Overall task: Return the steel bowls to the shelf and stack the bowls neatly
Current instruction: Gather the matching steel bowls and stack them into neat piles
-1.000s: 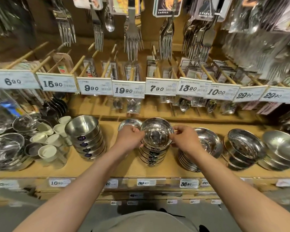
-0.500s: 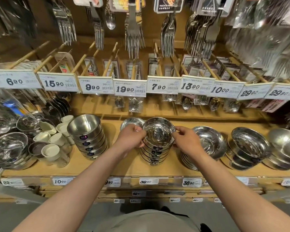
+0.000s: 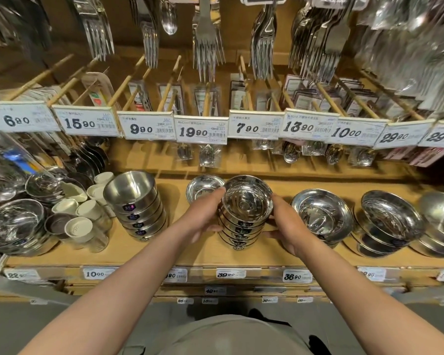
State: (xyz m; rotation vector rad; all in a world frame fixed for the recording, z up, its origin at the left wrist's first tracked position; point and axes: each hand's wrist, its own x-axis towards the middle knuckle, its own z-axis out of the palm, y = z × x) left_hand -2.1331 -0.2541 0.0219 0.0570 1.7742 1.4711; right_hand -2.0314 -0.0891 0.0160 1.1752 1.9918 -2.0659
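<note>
Both forearms reach in from 6 o'clock. Our left hand (image 3: 203, 216) and right hand (image 3: 289, 228) cup the bowl stack (image 3: 244, 221) at centre on the shelf (image 3: 190, 254), fingers curled round its sides, left at 9 o'clock, right at 3. A second stack (image 3: 137, 208) sits at its 9 o'clock, wide bowls (image 3: 323, 216) at 3. Forks (image 3: 207, 42) hang at 12.

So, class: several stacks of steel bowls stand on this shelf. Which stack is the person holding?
The middle stack, held between the left hand and right hand. The taller stack to its left and the wide bowls to its right stand untouched.
</note>
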